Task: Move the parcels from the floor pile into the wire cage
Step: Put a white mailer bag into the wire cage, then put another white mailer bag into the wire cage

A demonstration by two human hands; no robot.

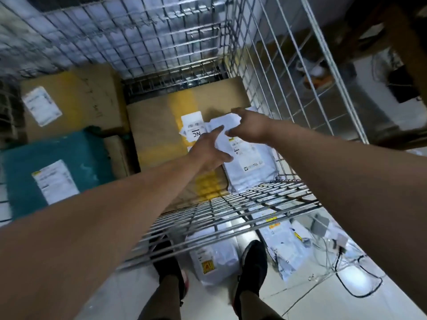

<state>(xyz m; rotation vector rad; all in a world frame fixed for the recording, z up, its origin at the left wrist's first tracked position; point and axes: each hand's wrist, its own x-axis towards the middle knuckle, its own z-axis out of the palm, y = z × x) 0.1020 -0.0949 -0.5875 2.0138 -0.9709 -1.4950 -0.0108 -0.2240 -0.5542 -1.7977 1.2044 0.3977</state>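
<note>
A person leaned over the front of the wire cage (pixel 231 205), both bare arms stretched inside. The right hand (pixel 250 125) pinched one end of a small white packet (pixel 223 122) between thumb and curled fingers. The left hand (pixel 208 150), fingers spread, touched it with the forefinger. Beneath lay a white mailing bag (pixel 251 167), its print too blurred to read, on a brown box (pixel 157 125) whose label (pixel 194 128) read "NC". More white bags (pixel 215 259) lay on the floor beside black shoes (pixel 251 262).

Bare forearms (pixel 115 215), bare shins (pixel 249 306), black shoes (pixel 253 266) with reddish edging.
</note>
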